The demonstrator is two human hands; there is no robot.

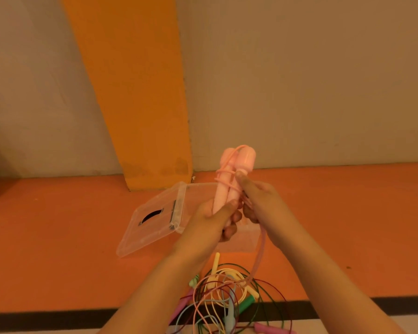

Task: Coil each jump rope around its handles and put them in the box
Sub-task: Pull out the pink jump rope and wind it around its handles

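Two pale pink jump-rope handles (229, 179) stand upright side by side, gripped at their lower ends by my left hand (212, 220). A few turns of pink cord wrap their upper half. My right hand (256, 201) pinches that cord beside the handles, thumb against them. The loose pink cord (261, 251) hangs from my right hand down to a tangled pile of other jump ropes (227, 300) in yellow, green, blue, dark red and pink. The clear plastic box (245, 239) sits behind my hands, mostly hidden, with its hinged lid (152, 225) open to the left.
The box and ropes lie on an orange floor (58, 237). A beige wall with an orange pillar (140, 104) rises just behind the box. A dark stripe (348, 302) crosses the floor near me.
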